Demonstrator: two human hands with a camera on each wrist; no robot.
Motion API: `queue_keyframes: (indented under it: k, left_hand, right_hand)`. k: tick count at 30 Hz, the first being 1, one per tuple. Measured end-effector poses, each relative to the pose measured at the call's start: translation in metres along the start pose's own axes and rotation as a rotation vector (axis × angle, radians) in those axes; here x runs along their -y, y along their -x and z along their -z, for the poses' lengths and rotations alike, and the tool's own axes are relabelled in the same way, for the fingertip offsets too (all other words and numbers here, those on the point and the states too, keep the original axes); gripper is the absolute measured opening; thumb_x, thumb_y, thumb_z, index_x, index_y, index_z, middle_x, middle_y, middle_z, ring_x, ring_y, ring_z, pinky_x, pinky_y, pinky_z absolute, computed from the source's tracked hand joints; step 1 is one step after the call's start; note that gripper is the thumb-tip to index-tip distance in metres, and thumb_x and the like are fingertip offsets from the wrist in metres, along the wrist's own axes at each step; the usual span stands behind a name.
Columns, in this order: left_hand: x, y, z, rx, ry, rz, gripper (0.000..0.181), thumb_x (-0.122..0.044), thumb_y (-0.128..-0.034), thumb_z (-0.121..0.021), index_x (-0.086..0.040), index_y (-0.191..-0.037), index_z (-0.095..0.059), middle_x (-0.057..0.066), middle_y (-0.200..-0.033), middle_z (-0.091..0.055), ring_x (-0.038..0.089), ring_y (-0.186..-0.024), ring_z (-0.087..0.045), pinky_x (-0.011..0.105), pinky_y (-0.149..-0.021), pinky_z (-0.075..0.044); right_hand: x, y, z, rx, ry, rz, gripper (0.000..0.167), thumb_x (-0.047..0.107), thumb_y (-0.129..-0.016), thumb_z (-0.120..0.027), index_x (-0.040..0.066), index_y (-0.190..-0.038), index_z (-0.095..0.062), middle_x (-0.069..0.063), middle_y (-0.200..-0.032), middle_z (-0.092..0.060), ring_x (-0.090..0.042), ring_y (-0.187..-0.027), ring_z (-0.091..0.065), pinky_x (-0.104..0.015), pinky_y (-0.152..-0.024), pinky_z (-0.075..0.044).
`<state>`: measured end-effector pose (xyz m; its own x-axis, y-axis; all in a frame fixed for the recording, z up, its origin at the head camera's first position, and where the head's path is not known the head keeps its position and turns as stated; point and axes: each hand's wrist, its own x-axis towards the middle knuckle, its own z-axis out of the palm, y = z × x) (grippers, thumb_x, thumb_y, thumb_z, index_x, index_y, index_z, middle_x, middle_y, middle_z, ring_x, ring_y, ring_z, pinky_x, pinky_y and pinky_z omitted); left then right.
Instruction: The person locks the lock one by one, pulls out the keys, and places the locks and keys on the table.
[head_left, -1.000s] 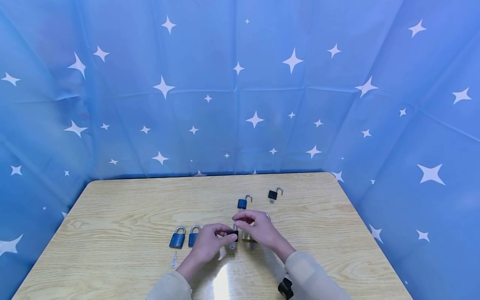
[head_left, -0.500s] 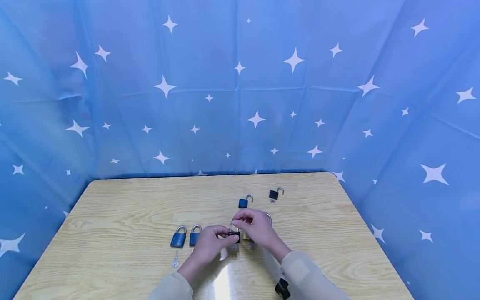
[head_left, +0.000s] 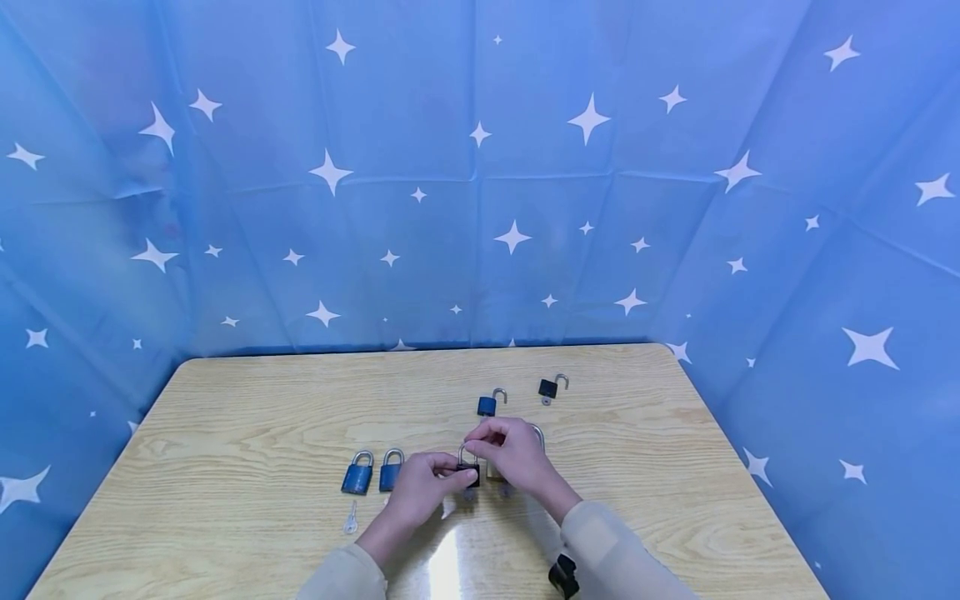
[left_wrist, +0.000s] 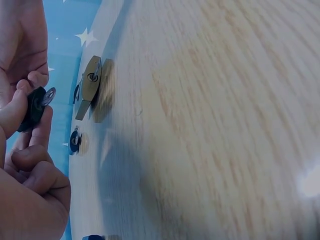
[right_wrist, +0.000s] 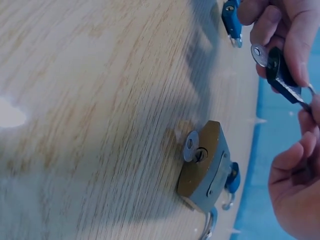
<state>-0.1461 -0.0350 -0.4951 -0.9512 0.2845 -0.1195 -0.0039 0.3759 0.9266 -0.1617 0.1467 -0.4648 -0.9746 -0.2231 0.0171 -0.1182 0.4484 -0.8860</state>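
Thumb and fingers of my left hand [head_left: 420, 487] grip the body of a small black padlock [right_wrist: 281, 76] just over the table. A key with a round head [right_wrist: 259, 54] sticks out of its bottom. My right hand [head_left: 516, 452] pinches the top of the padlock's metal shackle [head_left: 462, 453]; whether the shackle is fully seated I cannot tell. Beneath the right hand stands a larger brass padlock [right_wrist: 201, 172], partly hidden in the head view, with its own key [right_wrist: 190, 145] in the keyhole.
Two blue padlocks [head_left: 357, 477] with closed shackles lie left of my hands, a loose key [head_left: 351, 518] in front of them. Farther back lie a blue padlock [head_left: 487, 407] and a black padlock [head_left: 548, 389], both with swung-out shackles. A starry blue curtain [head_left: 420, 250] stands behind the table.
The black padlock has turned slightly in my hands, so its shackle shows as a wider loop than a second ago. Over the last half second the hands have hardly moved.
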Motion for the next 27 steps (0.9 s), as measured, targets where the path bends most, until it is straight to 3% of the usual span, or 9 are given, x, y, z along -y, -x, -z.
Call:
queue_keyframes:
  k: [6,15,24,27]
  left_hand:
    - [0.002,0.001,-0.002,-0.012,0.028,0.021,0.027,-0.035,-0.0820,-0.077,-0.009,-0.089,-0.074,0.002,-0.083,-0.070,0.013,-0.072,-0.055,0.025,-0.061,-0.045]
    - [0.002,0.001,-0.008,-0.058,0.075,0.059,0.025,-0.032,-0.0810,-0.078,-0.008,-0.084,-0.072,-0.003,-0.073,-0.063,0.009,-0.061,-0.050,0.021,-0.054,-0.041]
    - [0.002,0.001,-0.007,-0.092,0.102,0.063,0.022,-0.028,-0.0814,-0.078,-0.006,-0.083,-0.073,-0.001,-0.069,-0.065,0.009,-0.058,-0.049,0.020,-0.051,-0.040]
    - [0.001,0.001,-0.004,-0.084,0.113,0.064,0.024,-0.028,-0.0823,-0.077,-0.005,-0.084,-0.072,0.000,-0.070,-0.065,0.010,-0.059,-0.050,0.020,-0.053,-0.041]
  right_hand:
    - [-0.001,0.000,-0.002,0.015,0.021,-0.005,0.005,0.020,-0.090,-0.069,0.017,-0.088,-0.073,0.003,-0.083,-0.067,-0.010,-0.067,-0.056,-0.022,-0.060,-0.046]
    - [0.000,0.003,-0.012,-0.040,0.035,0.038,0.007,0.008,-0.087,-0.070,0.011,-0.081,-0.068,-0.003,-0.077,-0.064,-0.008,-0.063,-0.049,-0.020,-0.057,-0.041]
    - [0.004,0.006,-0.024,-0.128,0.283,0.109,0.015,0.009,-0.086,-0.071,0.019,-0.076,-0.064,0.009,-0.073,-0.060,-0.003,-0.063,-0.048,-0.020,-0.056,-0.041]
    - [0.006,0.004,-0.024,-0.123,0.308,0.114,0.015,0.011,-0.087,-0.071,0.020,-0.077,-0.064,0.010,-0.073,-0.060,-0.002,-0.063,-0.048,-0.020,-0.056,-0.041]
